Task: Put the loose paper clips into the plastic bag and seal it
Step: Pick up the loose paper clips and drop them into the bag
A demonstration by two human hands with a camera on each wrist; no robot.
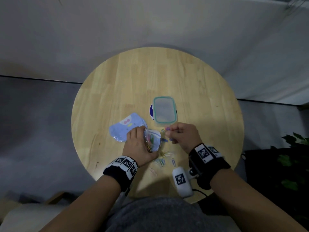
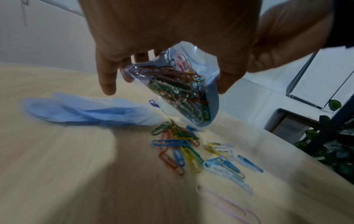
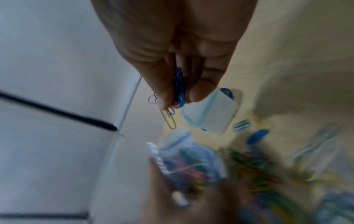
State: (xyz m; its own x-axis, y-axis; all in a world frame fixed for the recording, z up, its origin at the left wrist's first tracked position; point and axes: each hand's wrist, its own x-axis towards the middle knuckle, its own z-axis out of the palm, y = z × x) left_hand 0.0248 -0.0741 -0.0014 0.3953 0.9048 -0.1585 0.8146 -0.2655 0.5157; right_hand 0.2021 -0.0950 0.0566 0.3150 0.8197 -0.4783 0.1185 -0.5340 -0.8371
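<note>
My left hand (image 1: 140,146) holds a small clear plastic bag (image 2: 184,89) above the round wooden table (image 1: 117,84); several coloured paper clips show inside it. The bag (image 1: 153,139) hangs tilted between thumb and fingers. My right hand (image 1: 182,136) pinches a few paper clips (image 3: 179,89), blue, pink and gold, just right of the bag's top. Loose paper clips (image 2: 193,151) lie scattered on the table under both hands, also seen near the front edge (image 1: 163,159). In the right wrist view the bag (image 3: 184,160) is blurred.
A clear lidded container with a teal rim (image 1: 164,111) stands just beyond my right hand, on a round blue-and-white sticker. Light blue patterned plastic bags (image 1: 125,124) lie left of my left hand. A dark plant (image 1: 294,156) stands right of the table.
</note>
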